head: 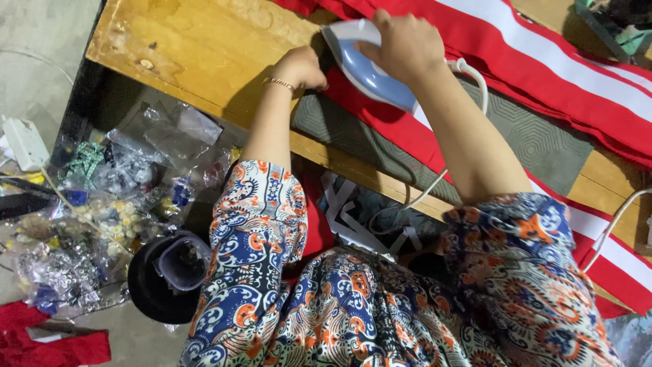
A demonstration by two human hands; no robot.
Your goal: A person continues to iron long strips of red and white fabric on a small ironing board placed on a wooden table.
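Two hands busy: right hand gripping one blue-white iron, left hand just beside it, fingers curled, pinning one red-and-white striped cloth on the table.

Our right hand grips the top of a white and blue iron, soleplate down on red cloth with white stripes. Left hand presses the cloth edge just beside the iron's tip. Cloth lies across a grey patterned pad on the wooden table. White cord trails off the table edge. Clear plastic bags sit on the floor at left.
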